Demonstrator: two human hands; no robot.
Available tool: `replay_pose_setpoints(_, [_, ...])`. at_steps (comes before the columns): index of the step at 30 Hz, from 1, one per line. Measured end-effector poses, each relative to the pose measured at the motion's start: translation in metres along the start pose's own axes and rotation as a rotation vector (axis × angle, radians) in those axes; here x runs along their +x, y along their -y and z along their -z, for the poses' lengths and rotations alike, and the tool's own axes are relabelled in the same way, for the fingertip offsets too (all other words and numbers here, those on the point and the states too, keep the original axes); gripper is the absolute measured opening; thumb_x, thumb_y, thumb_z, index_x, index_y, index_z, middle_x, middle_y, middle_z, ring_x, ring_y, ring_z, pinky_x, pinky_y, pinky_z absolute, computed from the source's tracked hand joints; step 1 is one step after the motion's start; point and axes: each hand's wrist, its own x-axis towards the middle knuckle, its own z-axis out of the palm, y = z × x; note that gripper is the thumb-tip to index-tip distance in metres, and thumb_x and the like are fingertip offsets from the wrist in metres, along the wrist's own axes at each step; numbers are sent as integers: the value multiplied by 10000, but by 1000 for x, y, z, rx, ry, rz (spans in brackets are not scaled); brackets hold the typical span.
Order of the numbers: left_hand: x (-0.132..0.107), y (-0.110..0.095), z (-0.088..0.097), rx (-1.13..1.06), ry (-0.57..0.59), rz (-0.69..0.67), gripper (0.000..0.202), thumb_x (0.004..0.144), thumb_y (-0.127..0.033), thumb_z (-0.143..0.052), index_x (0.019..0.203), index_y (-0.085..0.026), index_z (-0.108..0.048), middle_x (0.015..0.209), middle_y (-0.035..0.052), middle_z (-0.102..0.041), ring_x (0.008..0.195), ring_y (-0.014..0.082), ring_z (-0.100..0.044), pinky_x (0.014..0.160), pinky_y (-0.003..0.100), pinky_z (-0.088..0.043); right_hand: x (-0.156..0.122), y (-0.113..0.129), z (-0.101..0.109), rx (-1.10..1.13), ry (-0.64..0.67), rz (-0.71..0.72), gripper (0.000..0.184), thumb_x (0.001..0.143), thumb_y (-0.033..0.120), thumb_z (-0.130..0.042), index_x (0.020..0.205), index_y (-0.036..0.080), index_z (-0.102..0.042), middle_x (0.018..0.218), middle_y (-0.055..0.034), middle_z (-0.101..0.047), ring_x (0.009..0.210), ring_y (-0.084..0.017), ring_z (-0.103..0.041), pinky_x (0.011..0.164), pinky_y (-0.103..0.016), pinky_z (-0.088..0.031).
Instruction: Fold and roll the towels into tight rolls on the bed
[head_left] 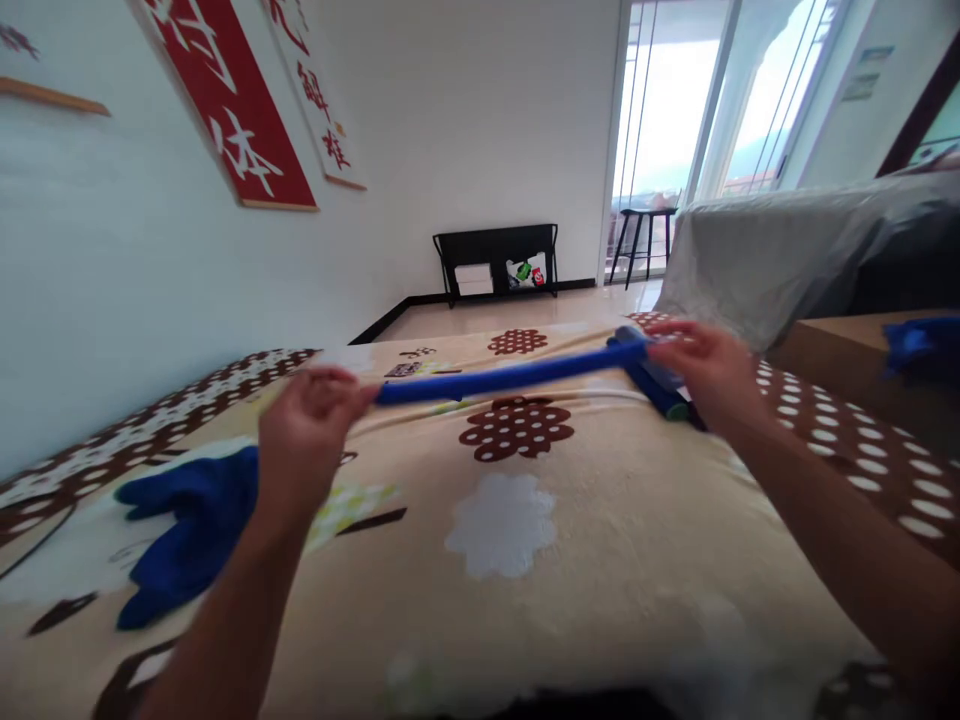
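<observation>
A blue cloth (517,376) is pulled taut between my two hands above the bed, seen as a narrow strip. My left hand (311,430) pinches its left end, and my right hand (705,372) grips its right end, slightly higher. Beside my left forearm lies a crumpled blue fabric piece (199,525) with lobed, green-tipped ends, partly hidden by the arm. Just behind my right hand rests a small pile of dark blue folded fabric (660,392), partly covered by the hand. Under everything spreads a beige blanket (615,540) with brown and white flower shapes.
To the right, a brown box or ledge (847,350) carries another blue cloth (922,345). Behind it stands a plastic-covered sofa (757,250). A low black rack (495,245) is against the far wall, and a stool (643,230) is by the glass door.
</observation>
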Motion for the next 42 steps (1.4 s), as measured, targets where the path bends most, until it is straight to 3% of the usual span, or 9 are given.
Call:
replay_pose_setpoints(3, [-107, 56, 16, 1, 197, 240, 353, 679, -465, -795, 886, -260, -596, 734, -43, -684, 708, 173, -678, 635, 255, -520, -102, -52, 10, -205, 102, -150, 396, 758, 492, -748, 1017, 194, -719, 898, -47, -733, 793, -181, -666, 736, -306, -518])
replay_pose_setpoints(6, [-187, 98, 28, 81, 301, 359, 350, 668, -514, -776, 852, -274, -600, 701, -18, -696, 696, 221, -701, 612, 296, -547, -179, -89, 17, -288, 242, -300, 369, 797, 516, -693, 983, 199, -727, 912, -61, -741, 797, -205, -681, 741, -323, -519])
replay_pose_setpoints(11, [-239, 119, 36, 136, 267, 390, 341, 697, -562, -736, 871, -294, -617, 764, 7, -732, 762, 248, -727, 727, 344, -594, -228, -105, 19, -191, 303, -418, 401, 802, 535, -671, 1023, 201, -705, 907, -77, -742, 822, -223, -697, 692, -305, -549])
replay_pose_setpoints(24, [-252, 123, 41, 124, 188, 328, 292, 678, -580, -744, 815, -330, -681, 800, 12, -744, 723, 261, -738, 792, 416, -613, -253, -107, 29, -422, 199, -403, 421, 774, 612, -667, 1007, 265, -716, 867, -31, -762, 708, -212, -699, 634, -309, -564])
replay_pose_setpoints(28, [-259, 134, 49, 130, 180, 295, 258, 706, -544, -730, 824, -317, -693, 836, 18, -746, 719, 252, -733, 767, 417, -613, -266, -112, 32, -429, 196, -355, 375, 798, 601, -652, 963, 274, -730, 951, -35, -755, 843, -235, -720, 733, -323, -587])
replay_pose_setpoints(33, [-205, 122, 65, 369, 315, -18, 193, 802, -477, -648, 775, -303, -725, 720, 4, -740, 648, 220, -662, 804, 430, -541, -235, -98, 35, -697, 76, -133, 395, 878, 601, -550, 875, 241, -714, 837, -65, -709, 726, -225, -666, 702, -369, -543])
replay_pose_setpoints(36, [-158, 102, 29, 482, 397, -118, 285, 911, -463, -513, 890, -271, -723, 885, 34, -766, 848, 235, -685, 928, 427, -482, -187, -85, 7, -808, 83, 92, 374, 951, 514, -476, 962, 217, -704, 955, -92, -715, 905, -246, -666, 868, -413, -516])
replay_pose_setpoints(38, [-137, 95, -18, 456, 681, -203, 372, 953, -455, -446, 1169, -254, -673, 1217, 66, -705, 1130, 238, -633, 1032, 412, -431, -155, -86, -30, -754, 375, 222, 390, 978, 478, -447, 1171, 218, -664, 1223, -99, -669, 1156, -247, -608, 1029, -422, -452])
replay_pose_setpoints(42, [-115, 115, -113, 459, 1078, -352, 579, 989, -472, -378, 1521, -248, -334, 1622, 48, -241, 1501, 207, -213, 1215, 425, -172, -108, -117, -106, -679, 883, 318, 629, 986, 560, -391, 1506, 206, -388, 1583, -96, -304, 1471, -242, -277, 1186, -448, -275])
